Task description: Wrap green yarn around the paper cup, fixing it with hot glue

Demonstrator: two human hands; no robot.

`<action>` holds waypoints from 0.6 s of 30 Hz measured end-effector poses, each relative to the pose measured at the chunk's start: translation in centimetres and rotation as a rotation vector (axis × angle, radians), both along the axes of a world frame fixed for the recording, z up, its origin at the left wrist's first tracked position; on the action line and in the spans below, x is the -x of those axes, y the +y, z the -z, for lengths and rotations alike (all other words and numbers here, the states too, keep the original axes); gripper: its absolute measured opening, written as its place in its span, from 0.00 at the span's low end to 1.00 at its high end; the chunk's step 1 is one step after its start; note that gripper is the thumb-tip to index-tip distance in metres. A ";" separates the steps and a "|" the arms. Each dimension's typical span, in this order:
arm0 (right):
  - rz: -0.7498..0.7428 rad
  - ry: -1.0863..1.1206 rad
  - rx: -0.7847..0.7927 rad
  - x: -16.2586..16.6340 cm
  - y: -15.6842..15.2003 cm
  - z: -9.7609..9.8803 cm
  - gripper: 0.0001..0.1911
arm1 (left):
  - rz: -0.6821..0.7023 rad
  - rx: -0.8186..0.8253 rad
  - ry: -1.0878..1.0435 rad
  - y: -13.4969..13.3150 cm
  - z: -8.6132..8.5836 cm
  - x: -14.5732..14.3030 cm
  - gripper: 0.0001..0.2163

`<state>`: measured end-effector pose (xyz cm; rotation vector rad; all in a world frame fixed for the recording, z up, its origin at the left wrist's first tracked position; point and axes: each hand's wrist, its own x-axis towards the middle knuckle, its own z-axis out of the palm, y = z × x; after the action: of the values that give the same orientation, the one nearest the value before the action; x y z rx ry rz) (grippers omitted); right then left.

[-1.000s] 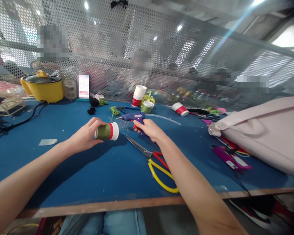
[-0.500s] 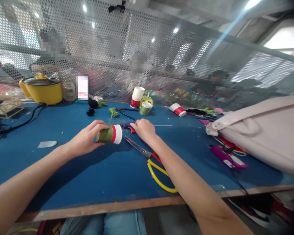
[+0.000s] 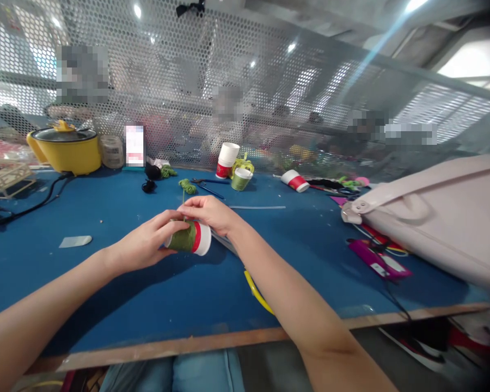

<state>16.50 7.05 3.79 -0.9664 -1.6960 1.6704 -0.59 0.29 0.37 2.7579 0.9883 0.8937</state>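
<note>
At frame centre, the left hand point(image 3: 145, 247) grips a paper cup point(image 3: 203, 239). Green yarn point(image 3: 184, 239) covers most of it, the red band and white rim bare. The right hand point(image 3: 207, 211) pinches the yarn with closed fingers.

Two bare arms fill the lower frame here: the left forearm point(image 3: 44, 305) and the right forearm point(image 3: 286, 305) are uncovered from the picture's edge right up to the wrists. The left hand point(image 3: 145, 247) is bare, and so is the right hand point(image 3: 210, 212). Down at the bottom edge, between the arms, there's light blue denim: jeans point(image 3: 175, 375) over the lap.
</note>
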 end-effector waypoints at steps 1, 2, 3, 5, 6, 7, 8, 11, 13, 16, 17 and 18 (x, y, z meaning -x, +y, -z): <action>0.043 0.013 -0.039 0.0 -0.1 0.0 0.10 | -0.002 0.019 -0.008 0.0 0.0 0.0 0.21; 0.075 0.017 -0.088 -0.1 -0.2 0.0 0.09 | -0.009 0.046 -0.021 0.0 -0.1 0.0 0.21; 0.102 0.017 -0.141 -0.2 -0.3 -0.1 0.08 | -0.023 0.078 -0.041 0.0 -0.1 0.0 0.21; 0.149 0.025 -0.239 -0.7 -0.4 -0.3 0.09 | -0.053 0.158 -0.083 0.0 -0.1 -0.1 0.22; 0.172 0.032 -0.276 -0.9 -0.4 -0.4 0.09 | -0.061 0.200 -0.102 0.0 -0.1 -0.1 0.23; 0.195 0.037 -0.302 -1.2 -0.4 -0.5 0.10 | -0.065 0.240 -0.118 0.1 0.0 -0.1 0.23; 0.216 0.035 -0.320 -1.4 -0.4 -0.6 0.10 | -0.067 0.277 -0.134 0.1 0.0 -0.1 0.23; 0.250 -0.011 -0.339 -1.9 -0.3 -0.5 0.11 | -0.066 0.378 -0.179 0.0 0.0 -0.2 0.22; 0.256 -0.036 -0.349 -2.1 -0.2 -0.4 0.11 | -0.063 0.421 -0.193 0.0 -0.1 -0.2 0.22; 0.250 -0.027 -0.375 -2.0 -0.1 -0.1 0.12 | -0.042 0.419 -0.191 -0.1 -0.3 -0.2 0.22; 0.244 -0.022 -0.382 -1.9 -0.1 0.0 0.12 | -0.031 0.406 -0.190 -0.2 -0.3 -0.2 0.22; 0.239 -0.020 -0.389 -1.8 -0.1 0.0 0.12 | -0.020 0.389 -0.187 -0.2 -0.4 -0.2 0.22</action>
<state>18.32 6.97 3.75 -0.9507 -1.7539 1.1282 -0.38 0.05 0.80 2.3025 1.0311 0.8397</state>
